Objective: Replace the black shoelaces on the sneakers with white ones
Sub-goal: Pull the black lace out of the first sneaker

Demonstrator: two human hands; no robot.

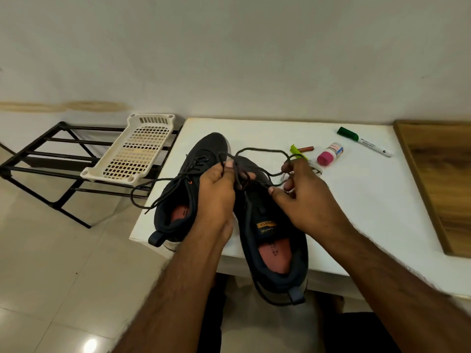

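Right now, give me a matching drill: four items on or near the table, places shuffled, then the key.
Things:
1. green marker
2. white basket
3. right sneaker
4. pink-capped bottle

Places:
A. heel overhanging the table's near edge
B. lying between the marker and the right hand
C. on the black rack, left of the table
D. far right of the white tabletop, near the wooden board

Pairs: 1-D, 2-C, 3-A, 4-B

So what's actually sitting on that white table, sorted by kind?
Sneakers: 2, the left sneaker and the right sneaker, both dark with black laces
Markers: 1, the green-capped marker
Small bottles: 1, the pink-capped bottle
Small reddish-brown sticks: 1
Yellow-green bits: 1, too small to identify
Total: 6
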